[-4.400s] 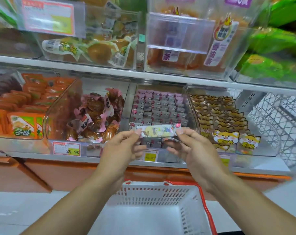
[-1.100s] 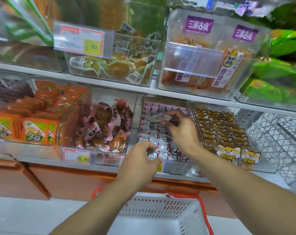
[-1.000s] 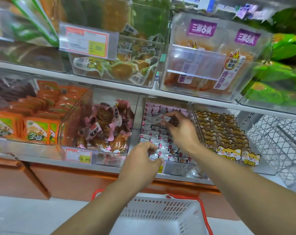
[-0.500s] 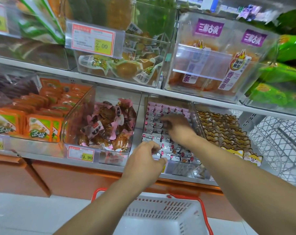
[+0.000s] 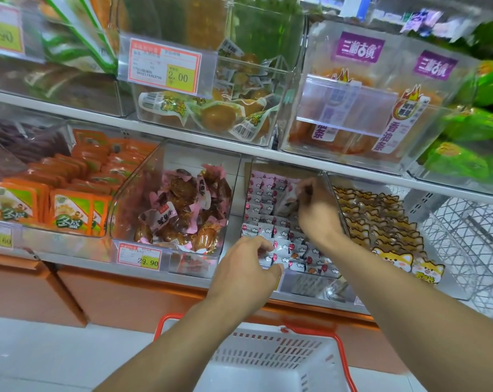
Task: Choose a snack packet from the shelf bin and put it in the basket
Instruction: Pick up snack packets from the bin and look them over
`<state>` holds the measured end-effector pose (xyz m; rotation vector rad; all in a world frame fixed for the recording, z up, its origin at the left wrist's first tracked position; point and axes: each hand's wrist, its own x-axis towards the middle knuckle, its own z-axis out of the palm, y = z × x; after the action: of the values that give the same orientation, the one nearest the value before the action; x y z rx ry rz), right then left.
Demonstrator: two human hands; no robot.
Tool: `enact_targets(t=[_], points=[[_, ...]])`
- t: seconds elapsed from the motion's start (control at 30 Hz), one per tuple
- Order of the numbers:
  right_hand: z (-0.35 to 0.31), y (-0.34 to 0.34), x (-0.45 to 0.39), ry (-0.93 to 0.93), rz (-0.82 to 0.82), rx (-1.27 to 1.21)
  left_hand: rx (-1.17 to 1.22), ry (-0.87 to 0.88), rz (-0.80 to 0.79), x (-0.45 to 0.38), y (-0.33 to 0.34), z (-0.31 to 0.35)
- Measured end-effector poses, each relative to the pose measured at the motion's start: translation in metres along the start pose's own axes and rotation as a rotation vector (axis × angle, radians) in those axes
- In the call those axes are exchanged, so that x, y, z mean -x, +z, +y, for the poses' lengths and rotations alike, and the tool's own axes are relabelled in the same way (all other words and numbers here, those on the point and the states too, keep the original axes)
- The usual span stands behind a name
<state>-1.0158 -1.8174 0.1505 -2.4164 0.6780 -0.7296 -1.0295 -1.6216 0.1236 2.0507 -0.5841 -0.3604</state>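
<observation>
A clear shelf bin (image 5: 249,176) on the lower shelf holds several rows of small pink-and-white snack packets (image 5: 263,198). My right hand (image 5: 317,213) is deep inside it. Its fingertips pinch one packet (image 5: 287,198) that tilts up out of the rows. My left hand (image 5: 246,268) hovers at the bin's front edge with fingers curled down over the front row. Whether it holds anything is hidden. The white basket (image 5: 268,353) with a red handle hangs below both forearms.
Neighbouring clear bins hold brown pink-wrapped snacks (image 5: 183,207) to the left and cat-print packets (image 5: 381,222) to the right. Orange packets (image 5: 70,210) lie far left. The upper shelf's edge (image 5: 211,140) overhangs the bins. A wire rack (image 5: 471,250) stands at far right.
Some seconds ago both hands held one packet in front of the bin. Since then the right hand has reached into the bin and stayed among the rows; the left hand has stayed at the front edge.
</observation>
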Motion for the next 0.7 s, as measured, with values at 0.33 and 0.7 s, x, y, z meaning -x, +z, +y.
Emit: enact_targets(t=[0.33,0.7], points=[[-0.015,-0.057,0.101,0.423,0.117,-0.908,0.458,-0.126,0.004,0.000,-0.009,0.010],[-0.002,-0.055,0.127,0.729,-0.028,-1.268,0.901,-0.293,-0.034,0.015,-0.008,0.004]])
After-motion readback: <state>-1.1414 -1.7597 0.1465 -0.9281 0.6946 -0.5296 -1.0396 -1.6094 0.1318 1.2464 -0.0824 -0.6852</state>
